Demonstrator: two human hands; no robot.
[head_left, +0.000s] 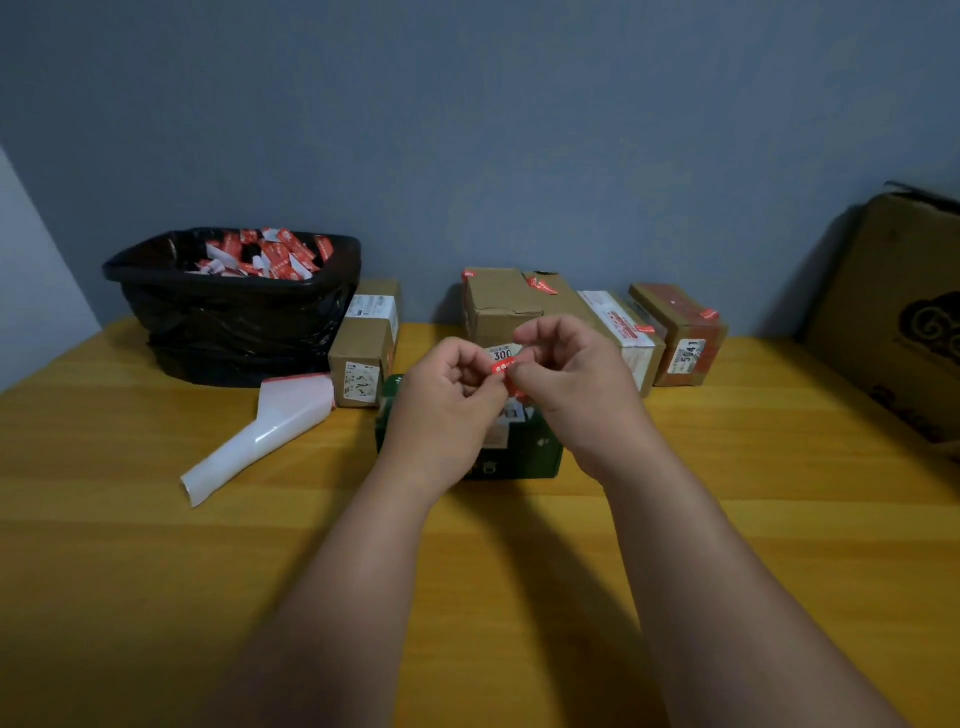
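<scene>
On the yellow tabletop (156, 545) by a blue-grey wall, the left hand (447, 405) and right hand (576, 384) meet above the green box (540, 452), both pinching a small red sticker (503, 369), apparently peeling its backing; next it probably needs pressing onto that box.

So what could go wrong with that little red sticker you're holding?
The red sticker is pinched between the left hand and the right hand, so it might curl and stick to itself or to a finger. Both hands hide much of the green box below, so it could land crooked. The black bin is heaped with scraps to its rim, so another piece may spill out.
</scene>
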